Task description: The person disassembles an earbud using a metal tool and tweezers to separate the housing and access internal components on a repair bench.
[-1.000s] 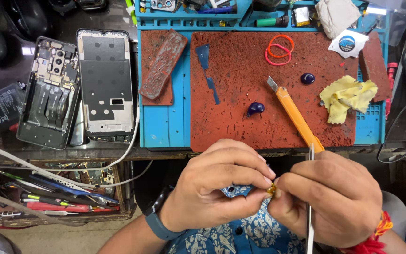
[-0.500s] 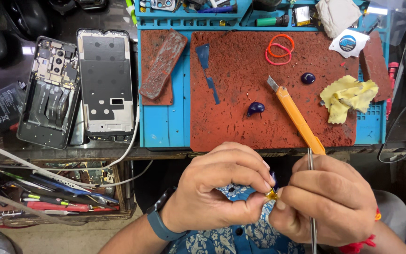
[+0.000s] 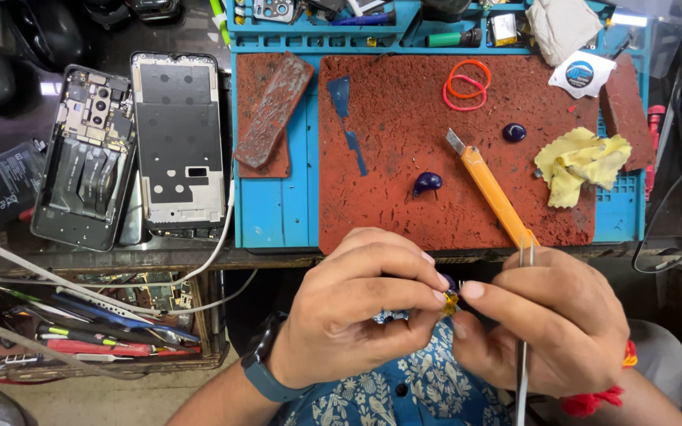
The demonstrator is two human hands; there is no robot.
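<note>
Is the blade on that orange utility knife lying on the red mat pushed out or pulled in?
Pushed out. A grey blade tip sticks out past the upper end of the orange utility knife, which lies on the red mat.

Open mat (image 3: pixel 404 142) centre (orange knife (image 3: pixel 492 189) blocks the right).

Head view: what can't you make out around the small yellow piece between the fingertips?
- Small yellow piece: too small and mostly covered by the left hand and right hand; its kind is unclear.
- Tweezers: the lower end is cut off by the bottom edge, the middle hidden in the right hand.
- Orange utility knife: its rear end passes behind the right hand.
</note>
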